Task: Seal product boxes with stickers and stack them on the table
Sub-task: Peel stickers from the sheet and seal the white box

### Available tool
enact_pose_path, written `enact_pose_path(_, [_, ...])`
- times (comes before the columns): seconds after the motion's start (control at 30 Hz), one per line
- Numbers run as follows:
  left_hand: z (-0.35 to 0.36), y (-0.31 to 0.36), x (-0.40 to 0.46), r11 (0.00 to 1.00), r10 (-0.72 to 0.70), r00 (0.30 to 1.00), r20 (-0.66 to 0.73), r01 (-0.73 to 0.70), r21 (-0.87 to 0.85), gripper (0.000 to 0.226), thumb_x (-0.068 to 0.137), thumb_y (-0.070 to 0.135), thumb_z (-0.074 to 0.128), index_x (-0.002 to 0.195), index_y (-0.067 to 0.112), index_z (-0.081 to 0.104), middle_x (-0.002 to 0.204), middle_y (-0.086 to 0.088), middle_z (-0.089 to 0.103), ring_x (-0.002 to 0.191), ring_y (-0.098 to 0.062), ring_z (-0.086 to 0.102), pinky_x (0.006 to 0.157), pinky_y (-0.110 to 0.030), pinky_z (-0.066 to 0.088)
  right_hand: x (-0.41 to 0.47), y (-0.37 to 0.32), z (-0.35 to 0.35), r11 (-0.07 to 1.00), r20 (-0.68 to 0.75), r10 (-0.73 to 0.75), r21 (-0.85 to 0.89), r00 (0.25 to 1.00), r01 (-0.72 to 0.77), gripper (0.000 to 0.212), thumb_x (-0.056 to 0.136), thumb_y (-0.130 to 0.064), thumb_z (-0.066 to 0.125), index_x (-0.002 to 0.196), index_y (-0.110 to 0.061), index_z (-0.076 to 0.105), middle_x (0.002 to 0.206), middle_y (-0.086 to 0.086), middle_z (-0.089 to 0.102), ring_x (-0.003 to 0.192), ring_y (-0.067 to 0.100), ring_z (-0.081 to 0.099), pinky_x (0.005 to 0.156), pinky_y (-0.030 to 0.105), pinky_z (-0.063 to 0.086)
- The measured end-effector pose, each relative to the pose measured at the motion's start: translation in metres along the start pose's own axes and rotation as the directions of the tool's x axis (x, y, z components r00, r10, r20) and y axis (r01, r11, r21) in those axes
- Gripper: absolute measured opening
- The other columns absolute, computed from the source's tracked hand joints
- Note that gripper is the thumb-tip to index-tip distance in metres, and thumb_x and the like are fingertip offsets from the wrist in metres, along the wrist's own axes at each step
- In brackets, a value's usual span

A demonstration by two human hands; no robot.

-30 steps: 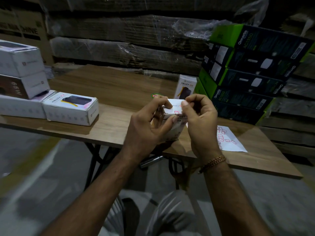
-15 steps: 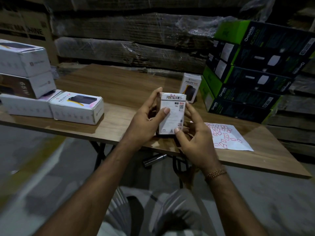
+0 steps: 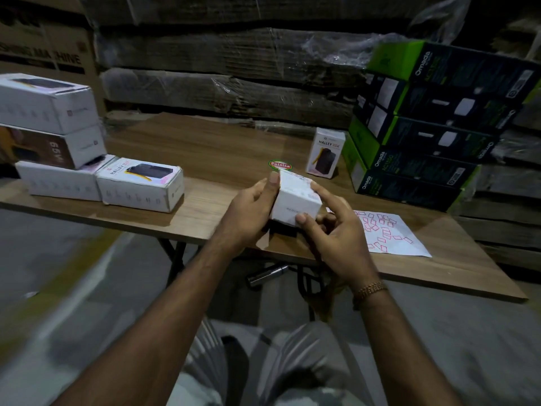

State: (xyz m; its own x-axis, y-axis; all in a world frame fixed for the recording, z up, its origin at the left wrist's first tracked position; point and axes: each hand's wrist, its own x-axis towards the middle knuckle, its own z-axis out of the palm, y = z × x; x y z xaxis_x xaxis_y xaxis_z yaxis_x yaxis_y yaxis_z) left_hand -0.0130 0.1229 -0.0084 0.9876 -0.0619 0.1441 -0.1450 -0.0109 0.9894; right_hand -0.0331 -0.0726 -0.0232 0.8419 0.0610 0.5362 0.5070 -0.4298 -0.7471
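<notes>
While both hands (image 3: 251, 212) hold a box (image 3: 295, 200), a sticker sheet (image 3: 389, 235) lies beside.

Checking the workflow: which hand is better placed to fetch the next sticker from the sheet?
Probably the right hand: it is beside the sticker sheet on the table, touching the white box with only fingertips. The left hand grips the box from the far side.

Single head cam, on me, looking forward and down; my hands (image 3: 295, 221) close up, tabletop (image 3: 210, 153) just beyond.
</notes>
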Motion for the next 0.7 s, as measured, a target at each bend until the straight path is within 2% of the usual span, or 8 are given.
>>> enact_pose_path(0.1, [0.002,0.001,-0.004,1.0,0.026,0.999,0.045,-0.026,-0.002,0.056,0.093,0.079,0.051,0.125,0.04,0.075,0.11,-0.005,0.081,0.107,-0.028,0.075,0.097,-0.062,0.059,0.001,0.001,0.0,0.998,-0.034,0.051,0.042,0.998,-0.05,0.063,0.089,-0.053,0.077,0.148,-0.042,0.058,0.128,-0.012,0.062,0.088,0.024,0.067,0.083,0.049,0.062])
enact_pose_path(0.13, [0.002,0.001,-0.005,0.999,0.035,0.998,0.053,-0.035,0.0,0.053,0.096,0.077,0.052,0.126,0.041,0.075,0.11,-0.006,0.081,0.102,-0.028,0.073,0.091,-0.06,0.059,0.001,0.002,0.0,0.997,-0.041,0.058,0.048,0.997,-0.056,0.063,0.088,-0.056,0.076,0.148,-0.042,0.059,0.128,-0.009,0.063,0.088,0.026,0.068,0.081,0.051,0.062])
enact_pose_path(0.2, [0.001,0.002,-0.006,0.999,0.037,0.998,0.048,-0.038,0.014,0.05,0.1,0.072,0.055,0.131,0.038,0.074,0.104,0.0,0.081,0.093,-0.021,0.071,0.077,-0.041,0.057,0.001,0.005,0.0,0.997,-0.048,0.067,0.044,0.997,-0.065,0.064,0.087,-0.059,0.076,0.147,-0.044,0.059,0.124,-0.002,0.066,0.087,0.025,0.068,0.08,0.051,0.063])
enact_pose_path(0.27, [0.0,0.002,-0.007,0.999,0.041,0.997,0.068,-0.042,0.01,0.057,0.097,0.069,0.062,0.141,0.033,0.068,0.113,0.007,0.079,0.106,-0.018,0.073,0.083,-0.033,0.058,0.001,0.007,0.001,0.995,-0.06,0.089,0.056,0.994,-0.086,0.065,0.084,-0.064,0.077,0.145,-0.047,0.059,0.117,0.005,0.069,0.088,0.021,0.07,0.081,0.051,0.063])
enact_pose_path(0.4, [-0.007,-0.006,-0.005,0.993,0.118,0.983,0.137,-0.114,-0.037,0.059,0.091,0.042,0.081,0.146,0.034,0.06,0.139,0.006,0.071,0.13,-0.013,0.066,0.106,-0.041,0.056,0.001,0.008,0.001,0.989,-0.073,0.122,0.093,0.99,-0.115,0.066,0.084,-0.068,0.076,0.143,-0.045,0.06,0.124,0.001,0.072,0.106,0.016,0.074,0.087,0.047,0.064])
enact_pose_path(0.53, [-0.012,-0.011,-0.004,0.976,0.192,0.966,0.175,-0.207,0.069,0.095,0.077,0.032,0.097,0.158,0.037,0.048,0.152,0.011,0.06,0.143,-0.007,0.053,0.113,-0.046,0.053,0.0,0.003,-0.002,0.987,-0.102,0.123,0.117,0.987,-0.11,0.064,0.087,-0.054,0.076,0.145,-0.031,0.06,0.129,-0.008,0.07,0.113,0.006,0.071,0.091,0.039,0.064])
enact_pose_path(0.6, [-0.012,-0.014,-0.002,0.959,0.214,0.964,0.16,-0.239,0.153,0.101,0.075,0.029,0.098,0.159,0.043,0.045,0.154,0.013,0.057,0.146,-0.002,0.048,0.116,-0.044,0.051,0.001,0.003,-0.001,0.99,-0.116,0.119,0.091,0.986,-0.109,0.058,0.091,-0.046,0.078,0.143,-0.03,0.06,0.127,-0.013,0.069,0.111,0.005,0.07,0.09,0.035,0.063])
enact_pose_path(0.7, [-0.011,-0.013,-0.003,0.938,0.232,0.966,0.113,-0.253,0.238,0.101,0.077,0.024,0.097,0.157,0.05,0.043,0.152,0.015,0.057,0.139,0.003,0.052,0.116,-0.036,0.05,0.003,0.004,-0.001,0.989,-0.145,0.138,0.073,0.98,-0.128,0.043,0.095,-0.038,0.078,0.134,-0.03,0.063,0.117,-0.021,0.069,0.104,0.0,0.069,0.086,0.03,0.062])
